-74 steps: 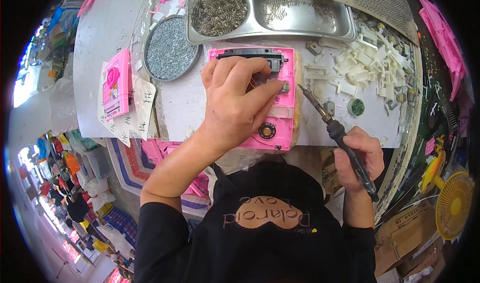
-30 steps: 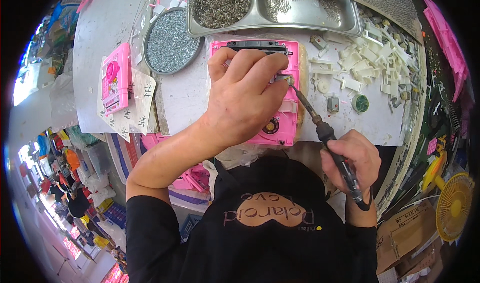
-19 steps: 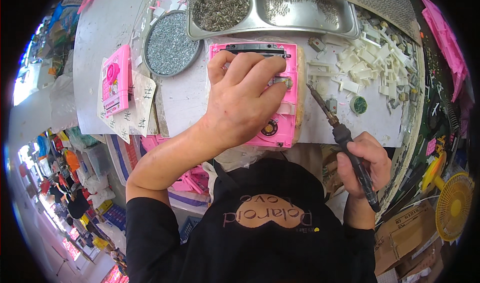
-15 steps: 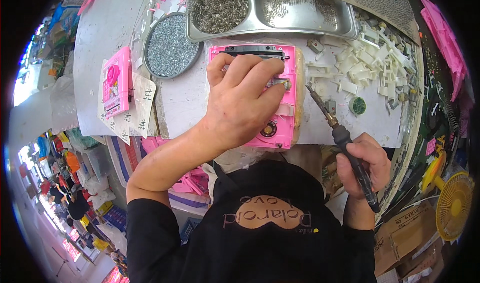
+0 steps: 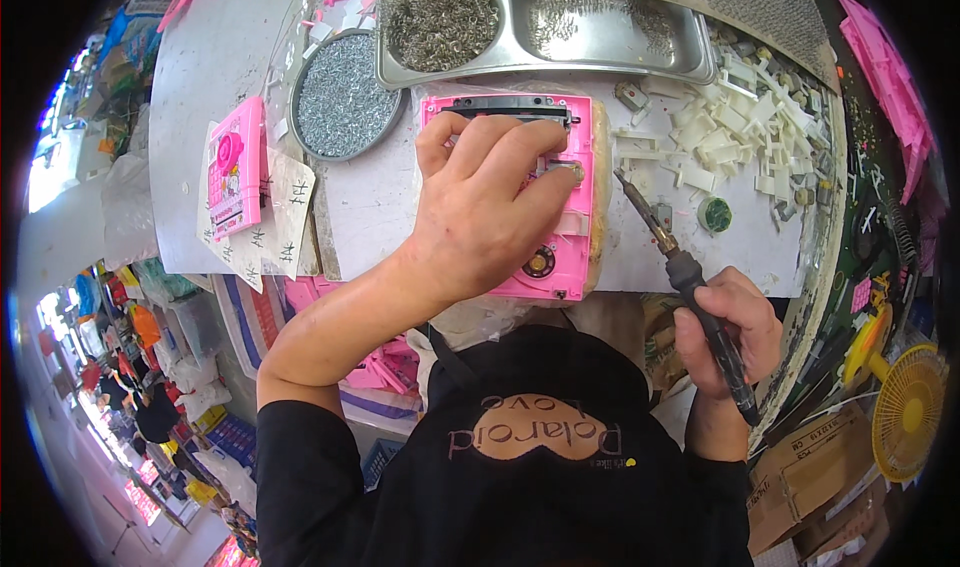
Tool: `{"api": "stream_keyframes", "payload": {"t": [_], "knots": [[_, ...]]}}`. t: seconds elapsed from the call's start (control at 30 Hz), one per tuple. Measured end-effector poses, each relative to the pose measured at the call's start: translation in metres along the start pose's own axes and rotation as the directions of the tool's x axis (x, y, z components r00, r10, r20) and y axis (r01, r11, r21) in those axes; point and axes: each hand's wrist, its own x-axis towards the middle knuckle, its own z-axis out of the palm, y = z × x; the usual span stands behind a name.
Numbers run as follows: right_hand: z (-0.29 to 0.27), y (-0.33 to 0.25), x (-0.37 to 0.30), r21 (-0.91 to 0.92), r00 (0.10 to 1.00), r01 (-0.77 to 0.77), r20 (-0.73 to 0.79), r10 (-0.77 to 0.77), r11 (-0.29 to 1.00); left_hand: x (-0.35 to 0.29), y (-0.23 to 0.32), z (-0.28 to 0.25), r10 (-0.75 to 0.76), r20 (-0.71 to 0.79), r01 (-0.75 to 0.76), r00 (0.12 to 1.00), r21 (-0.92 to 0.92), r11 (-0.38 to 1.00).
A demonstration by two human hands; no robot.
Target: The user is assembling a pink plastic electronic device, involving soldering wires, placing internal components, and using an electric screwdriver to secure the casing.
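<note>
A pink plastic casing (image 5: 572, 229) with its inside facing up lies before me on a pale pad (image 5: 599, 157). A black strip runs along its far end, and a dark round part (image 5: 539, 260) shows near its front. Over the casing, my left hand (image 5: 485, 192) is closed with bent fingers reaching into it; the fingertips are hidden. Beside its thumb lies a small shiny metal piece (image 5: 573, 170). My right hand (image 5: 738, 332) grips a soldering iron (image 5: 700, 292) by its dark handle. The thin tip points up and left, right of the casing and apart from it.
Behind the casing stands a metal tray (image 5: 600, 64) with small springy metal parts. A round bowl (image 5: 345, 97) of small silvery pieces sits left of it. White plastic parts (image 5: 735, 132) and a small green-topped tin (image 5: 714, 214) lie right. Another pink casing (image 5: 236, 172) rests on paper left.
</note>
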Motion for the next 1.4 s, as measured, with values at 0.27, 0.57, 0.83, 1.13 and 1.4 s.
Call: {"api": "stream_keyframes", "payload": {"t": [0.27,0.57,0.83,1.13,1.4], "knots": [[-0.009,0.008,-0.008,0.019,0.996,-0.082,-0.04,0.083,0.996,-0.032,-0.062,-0.056,-0.303,-0.045,0.276,0.952,-0.307,0.911],[0.005,0.002,0.006,0.015,1.0,-0.02,-0.008,0.02,1.0,-0.016,-0.044,-0.027,0.066,0.035,-0.051,0.997,-0.333,0.942],[0.007,0.003,0.014,0.006,0.999,-0.043,-0.01,0.043,0.999,-0.011,-0.044,-0.016,-0.368,0.075,0.316,0.927,-0.686,0.656],[0.062,0.0,0.065,0.227,0.95,-0.304,-0.001,0.312,0.925,-0.01,-0.028,-0.011,-0.681,0.3,0.517,0.668,-0.845,0.135],[0.104,0.008,0.105,0.089,0.995,-0.084,0.061,0.078,0.993,-0.005,-0.024,-0.012,-0.55,0.056,0.454,0.833,-0.636,0.624]]}}
